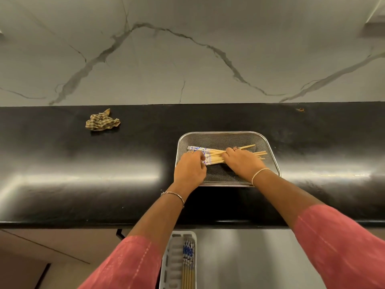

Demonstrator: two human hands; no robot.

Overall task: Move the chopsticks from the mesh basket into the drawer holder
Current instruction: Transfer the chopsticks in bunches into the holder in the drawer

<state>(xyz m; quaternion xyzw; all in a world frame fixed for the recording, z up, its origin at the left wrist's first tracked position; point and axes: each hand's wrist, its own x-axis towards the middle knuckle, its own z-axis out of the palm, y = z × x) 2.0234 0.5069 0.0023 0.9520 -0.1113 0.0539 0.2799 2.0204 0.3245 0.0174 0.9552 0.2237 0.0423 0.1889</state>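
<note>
A steel mesh basket (268, 151) rests on the black counter, right of centre. Inside it lies a bundle of pale wooden chopsticks (214, 156) with blue-and-white patterned ends pointing left. My left hand (190, 168) closes its fingers on the patterned ends. My right hand (242, 161) lies over the middle of the bundle, fingers curled around the sticks; bare tips stick out to its right. Below the counter edge a white drawer holder (174, 261) holds several chopsticks (189, 265) in its right slot.
A crumpled striped cloth (102, 121) sits at the back left of the black counter (83, 174). A marble-patterned wall (187, 59) rises behind it. The open drawer's grey floor (245, 259) spreads to the right of the holder.
</note>
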